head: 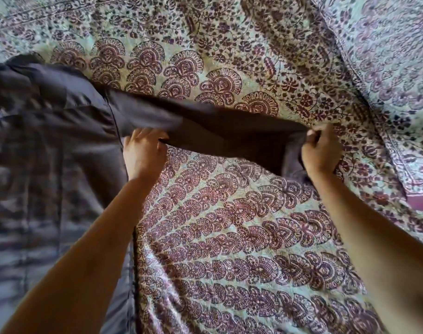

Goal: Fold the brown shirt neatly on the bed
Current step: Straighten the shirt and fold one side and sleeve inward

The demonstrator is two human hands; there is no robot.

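While both hands hold the sleeve taut, I note the left hand with fingers pinched on it near the shoulder seam and the right hand clamped on the cuff. Brown shirt lies on the bed, body at left. I judge the sleeve should swing over flat, tension even. Its long axis runs left-right, cuff pointing right.

Open bedspread between the forearms; pillow far right.
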